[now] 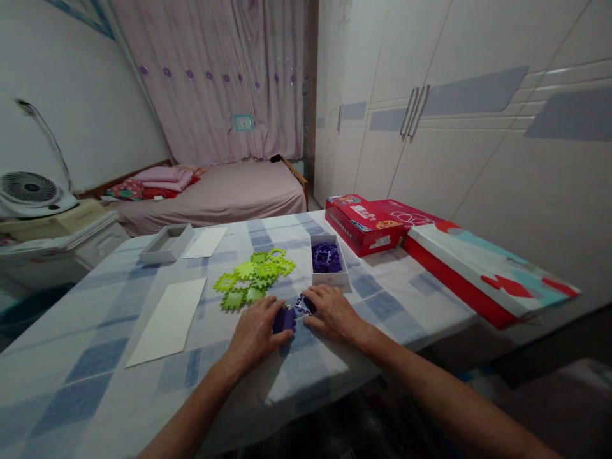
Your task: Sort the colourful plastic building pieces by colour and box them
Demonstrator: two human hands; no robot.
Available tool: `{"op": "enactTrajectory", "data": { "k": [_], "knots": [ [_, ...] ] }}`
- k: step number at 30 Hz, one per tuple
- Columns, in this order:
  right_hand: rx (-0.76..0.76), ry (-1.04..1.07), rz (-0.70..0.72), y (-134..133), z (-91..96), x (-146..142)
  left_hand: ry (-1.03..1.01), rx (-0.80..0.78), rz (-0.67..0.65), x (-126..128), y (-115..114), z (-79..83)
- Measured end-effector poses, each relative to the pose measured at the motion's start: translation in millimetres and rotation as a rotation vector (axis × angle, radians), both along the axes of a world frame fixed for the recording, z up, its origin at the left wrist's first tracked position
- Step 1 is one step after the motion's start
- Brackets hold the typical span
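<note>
My left hand (258,331) is closed on a dark purple puzzle tile (285,320) with notched edges, gripped between thumb and fingers just above the cloth. Across a small gap, my right hand (329,312) pinches another purple tile (304,304), partly covered by the fingers. Right behind that hand stands a white box (331,279) holding many purple tiles (326,257). A loose pile of lime green notched tiles (253,274) lies beyond my left hand. The lower parts of both held tiles are hidden by my hands.
The table bears a checked cloth (210,389). White cards (167,322) and a grey-white box lid or tray (167,245) lie on the left. At the right are a red box (363,223) and a large red and white box (488,268), overhanging the table edge.
</note>
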State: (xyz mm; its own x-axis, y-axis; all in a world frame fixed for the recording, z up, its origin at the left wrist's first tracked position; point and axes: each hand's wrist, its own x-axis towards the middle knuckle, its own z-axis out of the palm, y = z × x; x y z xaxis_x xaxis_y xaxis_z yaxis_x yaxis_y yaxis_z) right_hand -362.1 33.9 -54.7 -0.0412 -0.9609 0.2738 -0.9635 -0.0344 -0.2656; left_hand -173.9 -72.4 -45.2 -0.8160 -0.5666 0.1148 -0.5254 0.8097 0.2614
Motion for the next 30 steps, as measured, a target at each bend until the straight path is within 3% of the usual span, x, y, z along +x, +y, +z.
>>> {"op": "enactTrajectory", "data": {
  "k": [7,11,14,17,21,25,30],
  "knots": [
    [-0.037,-0.060,-0.050,-2.7,-3.6,4.4,0.069,0.015,-0.041,-4.4,0.9,-8.1],
    [-0.206,-0.172,-0.072,8.1,5.4,-1.0,0.174,0.040,-0.039,-2.5,-2.8,-11.4],
    [-0.375,-0.221,-0.159,6.0,20.3,-19.1,0.258,0.078,-0.052,-6.3,-5.2,-1.0],
    [-0.459,-0.251,-0.281,-10.8,35.3,-46.4,0.354,0.088,-0.077,-27.5,-8.6,19.2],
    [-0.421,-0.353,-0.385,-33.0,39.9,-76.7,0.501,0.054,-0.102,-79.7,-18.5,34.2],
    [-0.428,-0.384,-0.409,-23.0,25.7,-82.5,0.525,0.048,-0.055,-114.1,-26.8,18.7],
    [-0.336,-0.085,-0.242,6.0,5.4,-72.8,0.487,-0.017,-0.065,-107.6,-21.8,-4.1]
  ]
}}
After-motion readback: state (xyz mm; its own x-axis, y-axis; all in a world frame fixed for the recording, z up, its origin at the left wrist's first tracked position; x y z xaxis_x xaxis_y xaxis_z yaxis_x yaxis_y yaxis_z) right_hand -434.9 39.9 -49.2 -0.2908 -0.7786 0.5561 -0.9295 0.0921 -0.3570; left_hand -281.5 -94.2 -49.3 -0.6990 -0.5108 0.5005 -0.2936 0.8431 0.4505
